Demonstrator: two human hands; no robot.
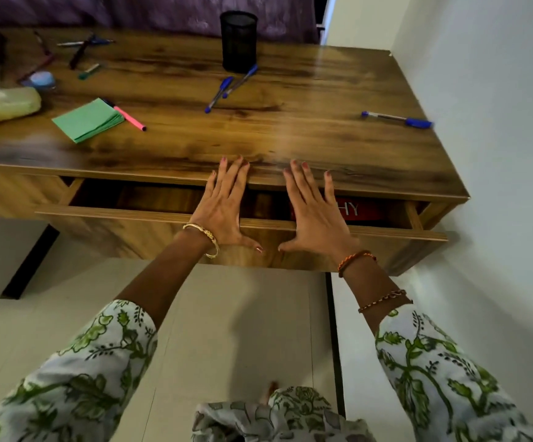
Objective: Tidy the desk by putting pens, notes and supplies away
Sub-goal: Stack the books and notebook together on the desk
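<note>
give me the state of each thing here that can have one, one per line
drawer: partly open, red book inside
mesh pen cup: upright
green notes: stacked flat
blue pen: capped, at desk's right edge
left hand: open, flat over drawer
right hand: open, flat over drawer

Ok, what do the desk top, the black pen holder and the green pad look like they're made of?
The desk top looks like wood or wood-look laminate: dark streaky grain with a semi-gloss sheen by the front edge; which one, I cannot tell. The black pen holder seems to be metal mesh, matte, with a faint perforated texture. The green pad looks like matte paper, its stacked sheets fanning at the edge.
</note>
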